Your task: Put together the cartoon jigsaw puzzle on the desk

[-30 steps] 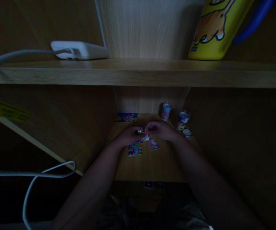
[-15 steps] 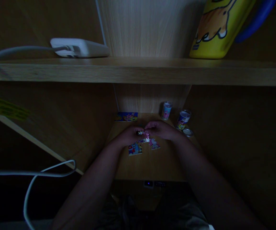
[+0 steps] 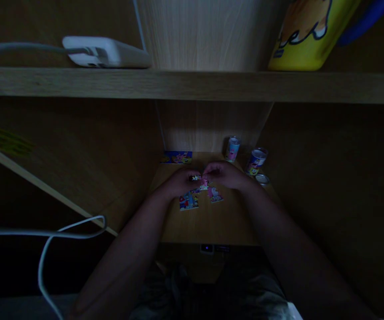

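Note:
Both hands meet over the desk, fingers pinched on a small joined cluster of jigsaw puzzle pieces [image 3: 204, 184], mostly pink with white edges. My left hand [image 3: 181, 181] grips its left side, and my right hand [image 3: 223, 173] holds its upper right, fingers closed. Just below my left hand lies a joined puzzle section [image 3: 188, 201] in blue and red. A pink and grey puzzle section [image 3: 215, 194] rests below my right hand. The fingertips partly hide the held pieces, and the dim light blurs their detail.
At the desk's back stand a blue cartoon card [image 3: 177, 157], a small pink-and-blue can [image 3: 232, 149] and a blue-and-yellow can [image 3: 256, 162], with a round lid [image 3: 262, 179] beside it. The shelf [image 3: 192, 85] above bears a white charger [image 3: 108, 52] and a yellow mug [image 3: 306, 42]. A cable [image 3: 72, 233] hangs left.
The whole view has shifted slightly, so the shelf and desk sit higher in the picture. The held pieces tilt a little differently between my hands; both hands keep their grip.

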The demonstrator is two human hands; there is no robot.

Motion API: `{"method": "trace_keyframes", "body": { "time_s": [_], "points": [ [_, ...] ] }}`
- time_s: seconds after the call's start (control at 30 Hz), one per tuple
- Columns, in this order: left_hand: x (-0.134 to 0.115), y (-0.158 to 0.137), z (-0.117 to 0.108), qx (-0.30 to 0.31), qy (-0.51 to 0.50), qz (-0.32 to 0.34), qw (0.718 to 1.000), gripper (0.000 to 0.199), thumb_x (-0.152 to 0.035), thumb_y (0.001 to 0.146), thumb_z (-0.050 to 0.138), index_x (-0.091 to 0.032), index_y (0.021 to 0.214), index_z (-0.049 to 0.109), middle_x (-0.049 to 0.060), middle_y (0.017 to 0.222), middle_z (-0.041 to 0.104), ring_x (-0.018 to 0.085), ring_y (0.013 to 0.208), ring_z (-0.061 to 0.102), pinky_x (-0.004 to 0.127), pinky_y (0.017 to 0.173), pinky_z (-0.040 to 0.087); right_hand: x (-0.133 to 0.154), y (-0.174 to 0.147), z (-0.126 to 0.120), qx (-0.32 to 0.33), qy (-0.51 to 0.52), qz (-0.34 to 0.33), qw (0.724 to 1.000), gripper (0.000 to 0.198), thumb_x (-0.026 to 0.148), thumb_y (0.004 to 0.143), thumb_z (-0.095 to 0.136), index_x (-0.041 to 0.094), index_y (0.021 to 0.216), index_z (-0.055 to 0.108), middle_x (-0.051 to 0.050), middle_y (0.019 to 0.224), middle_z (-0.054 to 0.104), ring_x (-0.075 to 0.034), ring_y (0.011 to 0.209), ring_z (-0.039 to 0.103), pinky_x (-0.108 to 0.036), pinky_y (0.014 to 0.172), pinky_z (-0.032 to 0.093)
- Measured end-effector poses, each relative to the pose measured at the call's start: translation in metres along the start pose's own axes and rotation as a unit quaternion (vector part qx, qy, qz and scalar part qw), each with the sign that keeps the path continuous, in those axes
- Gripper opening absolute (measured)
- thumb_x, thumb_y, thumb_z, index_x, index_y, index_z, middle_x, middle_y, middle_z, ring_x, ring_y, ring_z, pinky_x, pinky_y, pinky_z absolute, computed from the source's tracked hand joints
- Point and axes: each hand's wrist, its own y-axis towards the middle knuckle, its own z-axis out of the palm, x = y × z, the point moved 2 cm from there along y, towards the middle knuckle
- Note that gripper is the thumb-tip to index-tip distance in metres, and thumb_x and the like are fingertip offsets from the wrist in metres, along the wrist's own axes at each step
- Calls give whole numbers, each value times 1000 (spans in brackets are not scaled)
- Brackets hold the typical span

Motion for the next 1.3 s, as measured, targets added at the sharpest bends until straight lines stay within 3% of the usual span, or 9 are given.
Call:
{"method": "trace_keyframes", "body": {
  "time_s": [0.37,0.53,0.73,0.93,1.17,1.3],
  "points": [
    [1,4,8,-26,30,41,998,25,-41,90,70,-17,91,78,-2,74,68,13,68,57,25,65,40,2,-4,-3,14,1,29,999,27,47,84,79,22,91,75,-3,91,80,-19,84,73,-34,82,57],
    [6,6,10,-30,14,42,999,24,-40,92,70,-17,95,78,-3,73,66,13,68,55,25,66,40,-1,-4,-5,-21,-20,38,999,29,46,81,83,21,93,76,-5,93,80,-20,87,73,-35,83,58],
    [5,6,8,-35,22,44,998,24,-40,94,67,-17,90,76,-2,75,66,13,70,56,25,65,38,4,-7,-5,-25,-44,2,999,28,47,84,82,21,93,77,-5,94,80,-20,88,72,-36,86,57],
    [6,8,8,-43,9,42,998,23,-39,94,67,-17,94,75,0,83,72,14,75,61,26,69,42,0,-4,-9,-68,-43,4,997,30,48,83,82,21,93,78,-5,93,80,-21,87,72,-36,85,57],
    [2,6,8,-32,7,26,999,27,-43,93,69,-16,89,75,-1,75,68,13,70,58,25,66,41,-4,-4,-10,-25,-39,22,999,26,45,83,81,21,94,79,-4,95,81,-20,88,73,-34,86,57],
    [1,4,9,-29,-8,47,998,23,-38,93,69,-17,94,77,0,82,72,14,76,62,25,70,44,-7,-3,-11,-27,-41,28,998,25,44,82,81,20,91,79,-3,87,79,-17,78,70,-31,77,55]
  ]
}}
